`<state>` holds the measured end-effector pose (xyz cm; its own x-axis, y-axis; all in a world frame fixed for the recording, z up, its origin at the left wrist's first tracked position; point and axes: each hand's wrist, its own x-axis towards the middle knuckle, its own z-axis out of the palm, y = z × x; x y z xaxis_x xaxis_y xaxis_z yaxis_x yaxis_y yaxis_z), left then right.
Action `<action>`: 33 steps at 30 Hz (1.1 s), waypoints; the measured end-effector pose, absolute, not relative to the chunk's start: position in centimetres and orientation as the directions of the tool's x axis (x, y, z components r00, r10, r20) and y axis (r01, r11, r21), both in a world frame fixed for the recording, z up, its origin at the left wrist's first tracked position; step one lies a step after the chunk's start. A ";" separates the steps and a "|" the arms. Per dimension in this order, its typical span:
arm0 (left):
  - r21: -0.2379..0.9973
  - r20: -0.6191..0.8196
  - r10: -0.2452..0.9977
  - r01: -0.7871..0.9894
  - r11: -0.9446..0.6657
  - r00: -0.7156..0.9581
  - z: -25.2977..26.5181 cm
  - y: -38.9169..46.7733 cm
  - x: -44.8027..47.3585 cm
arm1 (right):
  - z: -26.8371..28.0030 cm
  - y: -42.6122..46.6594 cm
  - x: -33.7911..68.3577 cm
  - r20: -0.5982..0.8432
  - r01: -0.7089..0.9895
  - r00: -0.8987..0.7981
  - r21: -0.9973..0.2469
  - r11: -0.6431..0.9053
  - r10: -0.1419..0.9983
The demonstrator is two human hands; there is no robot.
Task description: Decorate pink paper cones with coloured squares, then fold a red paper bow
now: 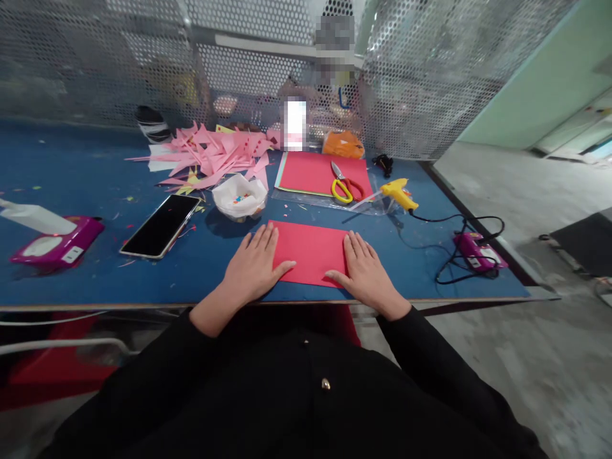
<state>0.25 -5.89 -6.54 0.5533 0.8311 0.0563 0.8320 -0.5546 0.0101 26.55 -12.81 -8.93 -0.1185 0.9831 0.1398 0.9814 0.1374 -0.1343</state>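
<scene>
Near the table edge (pixel 157 304), left hand (pixel 249 268) and right hand (pixel 368 274) overlap red paper's (pixel 310 252) sides, fingers (pixel 261 237) outstretched, gripping nothing.

Red rectangular sheet (pixel 310 252), flat, slightly askew, near front edge of blue table (pixel 148 284)
</scene>
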 end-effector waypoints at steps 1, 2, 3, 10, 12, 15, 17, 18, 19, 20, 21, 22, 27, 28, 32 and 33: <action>0.005 0.071 0.839 0.841 -0.542 0.540 -6.6 -6.0 -0.2 | -8.9 -12.7 26.9 0.149 0.978 -0.128 -0.145 0.149 0.981; 0.005 0.086 0.846 0.849 -0.528 0.526 -6.6 -6.2 -0.5 | -8.7 -12.5 27.2 0.163 0.973 -0.138 -0.161 0.164 0.977; 0.008 0.108 0.849 0.854 -0.521 0.517 -6.6 -6.3 -0.7 | -8.5 -12.1 27.6 0.179 0.966 -0.149 -0.183 0.182 0.972; 0.116 0.167 0.658 0.648 -0.752 0.734 -6.1 -8.2 1.2 | -6.0 -6.3 29.5 0.189 0.939 -0.068 -0.320 0.127 0.980; 0.160 0.147 0.626 0.607 -0.779 0.765 -6.2 -8.8 2.0 | -5.7 -5.2 29.4 0.162 0.933 -0.062 -0.341 0.115 0.985; 0.198 0.179 0.629 0.599 -0.776 0.756 -6.4 -9.1 2.6 | -5.8 -4.8 29.1 0.132 0.914 -0.053 -0.394 0.102 0.990; 0.212 0.212 0.621 0.585 -0.783 0.755 -6.5 -9.1 2.6 | -6.0 -5.1 28.9 0.118 0.894 -0.033 -0.440 0.083 0.992; 0.218 0.226 0.610 0.571 -0.791 0.759 -6.5 -9.1 2.5 | -6.1 -5.3 28.8 0.110 0.882 -0.020 -0.466 0.070 0.994; 0.223 0.239 0.599 0.558 -0.800 0.764 -6.5 -9.1 2.5 | -6.2 -5.5 28.8 0.103 0.868 -0.007 -0.493 0.057 0.995; 0.226 0.251 0.587 0.543 -0.808 0.769 -6.5 -9.1 2.5 | -6.2 -5.7 28.7 0.095 0.855 0.004 -0.517 0.046 0.995; 0.226 0.263 0.574 0.529 -0.818 0.776 -6.4 -9.1 2.4 | -6.3 -5.8 28.7 0.089 0.842 0.012 -0.538 0.038 0.996; 0.223 0.275 0.560 0.514 -0.828 0.782 -6.4 -9.2 2.4 | -6.3 -5.9 28.7 0.084 0.831 0.016 -0.555 0.034 0.996; 0.137 0.392 0.445 0.427 -0.894 0.805 -6.4 -9.5 2.7 | -6.1 -5.9 28.4 0.075 0.787 0.009 -0.615 0.040 0.997; 0.107 0.428 0.413 0.409 -0.906 0.804 -6.4 -9.6 2.7 | -6.2 -5.9 28.4 0.079 0.779 0.012 -0.626 0.041 0.997; -0.009 0.572 0.285 0.354 -0.935 0.769 -6.8 -9.8 2.7 | -6.5 -6.0 28.0 0.105 0.745 0.032 -0.666 0.047 0.994; -0.013 0.599 0.276 0.354 -0.935 0.752 -6.8 -9.9 2.7 | -6.5 -6.0 28.0 0.114 0.733 0.032 -0.678 0.054 0.993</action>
<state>2.67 -9.88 -6.85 0.7517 0.2757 0.5991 0.3536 -0.9353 -0.0132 27.99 -6.04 -6.49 0.0321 0.9929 0.1143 0.7333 0.0543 -0.6778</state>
